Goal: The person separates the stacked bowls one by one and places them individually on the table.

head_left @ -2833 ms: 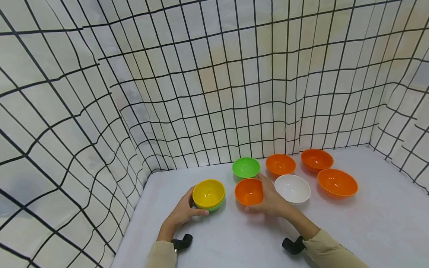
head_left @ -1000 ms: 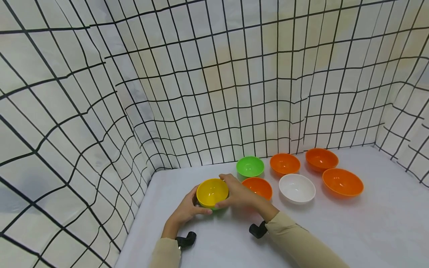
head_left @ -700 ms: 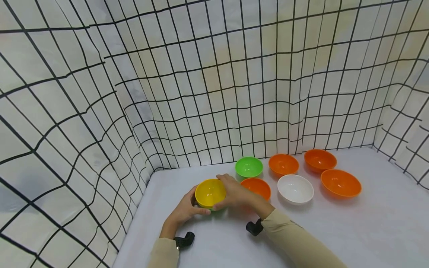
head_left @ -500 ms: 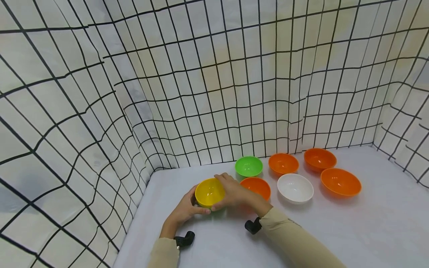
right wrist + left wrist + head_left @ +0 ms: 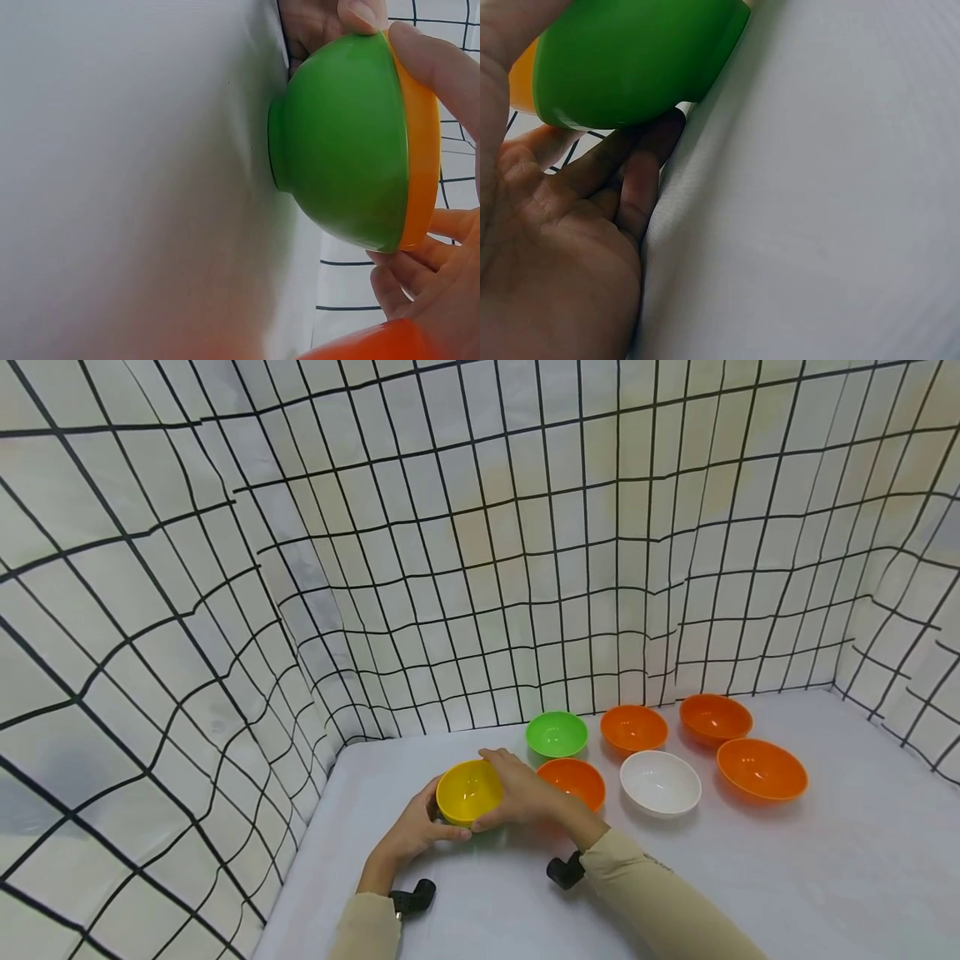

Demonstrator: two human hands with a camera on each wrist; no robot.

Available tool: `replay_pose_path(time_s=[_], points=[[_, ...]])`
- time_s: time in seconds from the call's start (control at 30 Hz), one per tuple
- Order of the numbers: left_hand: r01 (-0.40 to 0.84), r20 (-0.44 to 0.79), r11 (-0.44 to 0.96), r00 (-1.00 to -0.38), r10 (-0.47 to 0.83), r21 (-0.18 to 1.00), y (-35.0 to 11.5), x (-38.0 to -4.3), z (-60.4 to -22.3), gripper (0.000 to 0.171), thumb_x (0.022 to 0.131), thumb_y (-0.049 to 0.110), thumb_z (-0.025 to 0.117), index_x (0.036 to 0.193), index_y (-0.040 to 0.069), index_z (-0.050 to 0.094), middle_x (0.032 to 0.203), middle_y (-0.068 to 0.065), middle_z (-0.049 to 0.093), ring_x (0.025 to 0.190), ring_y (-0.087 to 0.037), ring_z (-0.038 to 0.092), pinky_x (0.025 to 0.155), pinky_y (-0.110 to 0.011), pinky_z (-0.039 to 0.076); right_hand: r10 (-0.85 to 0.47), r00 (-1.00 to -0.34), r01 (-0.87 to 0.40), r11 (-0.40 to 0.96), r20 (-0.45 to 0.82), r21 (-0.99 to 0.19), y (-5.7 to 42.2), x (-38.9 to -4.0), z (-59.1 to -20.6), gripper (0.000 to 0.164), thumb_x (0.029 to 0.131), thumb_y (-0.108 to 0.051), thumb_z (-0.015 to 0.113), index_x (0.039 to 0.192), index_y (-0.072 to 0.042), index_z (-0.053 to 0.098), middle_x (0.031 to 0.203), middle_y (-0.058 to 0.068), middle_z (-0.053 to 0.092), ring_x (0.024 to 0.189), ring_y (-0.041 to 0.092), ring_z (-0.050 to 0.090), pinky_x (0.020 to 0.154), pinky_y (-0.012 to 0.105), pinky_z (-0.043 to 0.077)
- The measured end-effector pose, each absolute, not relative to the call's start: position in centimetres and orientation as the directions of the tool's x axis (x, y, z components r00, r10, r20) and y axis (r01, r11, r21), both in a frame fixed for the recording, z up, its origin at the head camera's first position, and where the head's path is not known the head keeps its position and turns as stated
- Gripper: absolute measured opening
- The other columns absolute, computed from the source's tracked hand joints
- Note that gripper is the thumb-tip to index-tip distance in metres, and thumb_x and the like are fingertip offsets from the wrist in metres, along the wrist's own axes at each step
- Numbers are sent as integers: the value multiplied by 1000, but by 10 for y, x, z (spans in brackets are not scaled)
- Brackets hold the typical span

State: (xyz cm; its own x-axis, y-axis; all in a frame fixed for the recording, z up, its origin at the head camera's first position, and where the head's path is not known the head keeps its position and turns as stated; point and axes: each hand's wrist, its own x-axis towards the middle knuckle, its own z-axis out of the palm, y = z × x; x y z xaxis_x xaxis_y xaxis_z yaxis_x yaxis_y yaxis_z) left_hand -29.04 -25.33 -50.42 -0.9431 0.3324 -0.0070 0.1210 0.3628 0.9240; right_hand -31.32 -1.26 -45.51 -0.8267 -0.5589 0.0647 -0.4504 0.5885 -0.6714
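A yellow bowl [image 5: 467,792] sits nested inside a green bowl [image 5: 349,142], its rim showing as a band above the green wall in the right wrist view. The green bowl's foot is at the white cloth. My left hand [image 5: 412,831] holds the green bowl from the left, thumb at the front and fingers curved round its far side. From the right, my right hand [image 5: 525,789] grips the yellow bowl at its rim, thumb in front and fingers behind. Under my right wrist, an orange bowl [image 5: 573,778] is partly covered by the forearm.
Behind stands a single green bowl [image 5: 557,735]. To the right are a white bowl [image 5: 660,783] and several orange bowls [image 5: 761,768]. A white sheet [image 5: 480,560] with a black grid walls the table [image 5: 495,902] at the back and sides.
My right hand has let go of the nearby orange bowl and moved left to the yellow bowl. My left hand keeps its hold, and the last half second shows almost no motion.
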Motion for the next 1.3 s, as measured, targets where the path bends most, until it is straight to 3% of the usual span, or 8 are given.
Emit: replay_pose_path(time_s=[0.13, 0.33, 0.73, 1.1, 1.3], points=[[115, -10, 363, -946, 325, 925, -252, -289, -503, 94, 76, 24, 91, 155, 26, 39, 153, 1, 50, 143, -26, 45, 126, -56, 28, -549, -833, -444, 582, 75, -681, -12, -313, -457, 116, 69, -48, 92, 160, -14, 28, 161, 9, 39, 143, 28, 43, 118, 52, 42], [106, -15, 357, -947, 320, 928, -252, -289, -503, 97, 76, 23, 92, 156, 25, 36, 156, 1, 48, 148, -28, 41, 128, -56, 23, -543, -832, -455, 543, 118, -706, -11, -312, -456, 115, 70, -46, 92, 160, -12, 27, 156, 9, 43, 136, 25, 47, 115, 49, 46], [104, -17, 369, -951, 309, 924, -251, -289, -504, 93, 76, 23, 92, 153, 25, 40, 151, 1, 51, 130, -23, 52, 121, -53, 37, -476, -864, -403, 458, 165, -792, -3, -307, -449, 120, 68, -46, 94, 161, -19, 24, 160, 7, 37, 138, 27, 47, 118, 53, 42], [93, -15, 363, -959, 284, 927, -250, -289, -504, 97, 76, 25, 92, 156, 29, 37, 155, 2, 48, 141, -26, 47, 124, -54, 33, -416, -875, -425, 410, 249, -807, 6, -299, -446, 120, 65, -39, 97, 159, -13, 27, 161, 10, 35, 139, 29, 46, 118, 54, 42], [83, -3, 337, -969, 248, 938, -248, -290, -505, 97, 76, 23, 92, 156, 31, 37, 155, 3, 49, 143, -25, 46, 125, -53, 32, -423, -870, -442, 437, 255, -783, 14, -297, -444, 118, 65, -39, 97, 159, -16, 28, 158, 7, 38, 138, 27, 47, 117, 53, 43]])
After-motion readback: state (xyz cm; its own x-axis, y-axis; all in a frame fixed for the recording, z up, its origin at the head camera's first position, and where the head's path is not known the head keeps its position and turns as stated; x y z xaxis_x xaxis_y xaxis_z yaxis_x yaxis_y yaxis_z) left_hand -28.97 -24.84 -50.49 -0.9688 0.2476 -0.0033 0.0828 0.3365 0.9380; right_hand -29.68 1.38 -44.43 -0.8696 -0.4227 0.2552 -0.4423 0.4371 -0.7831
